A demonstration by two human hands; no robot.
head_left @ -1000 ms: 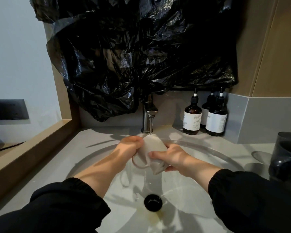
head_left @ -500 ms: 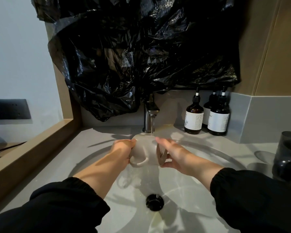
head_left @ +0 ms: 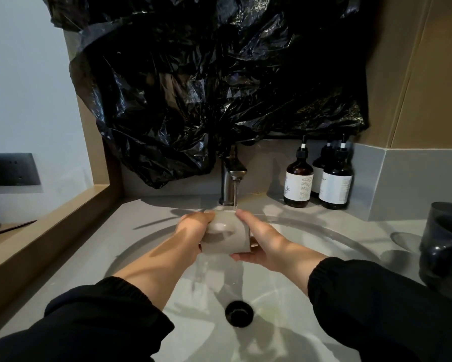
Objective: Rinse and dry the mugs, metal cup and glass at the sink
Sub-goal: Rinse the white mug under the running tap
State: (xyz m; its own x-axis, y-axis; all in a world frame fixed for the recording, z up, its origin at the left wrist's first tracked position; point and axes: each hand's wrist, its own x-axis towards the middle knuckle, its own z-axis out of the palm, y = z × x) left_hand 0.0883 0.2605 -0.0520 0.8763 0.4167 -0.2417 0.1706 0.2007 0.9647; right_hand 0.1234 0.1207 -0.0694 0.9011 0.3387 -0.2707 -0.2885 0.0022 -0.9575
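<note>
nearest, the drain (head_left: pixel 239 313) sits low in the wet sink (head_left: pixel 337 241). above it, over the middle of the bowl, the pale mug (head_left: pixel 224 235) lies on its side between both hands. the left hand (head_left: pixel 193 231) curls its fingers round the mug's left end. the right hand (head_left: pixel 262 240) cups the right end, thumb beneath, fingers over the top. the stream (head_left: pixel 235 195) from the tap (head_left: pixel 231 176) lands at the mug's far edge. to rinse well, i'd turn the mouth into the water, hold firm on the slick glaze and stay low. a dark mug (head_left: pixel 446 244) waits on the right, with bottles (head_left: pixel 300 178) beyond.
</note>
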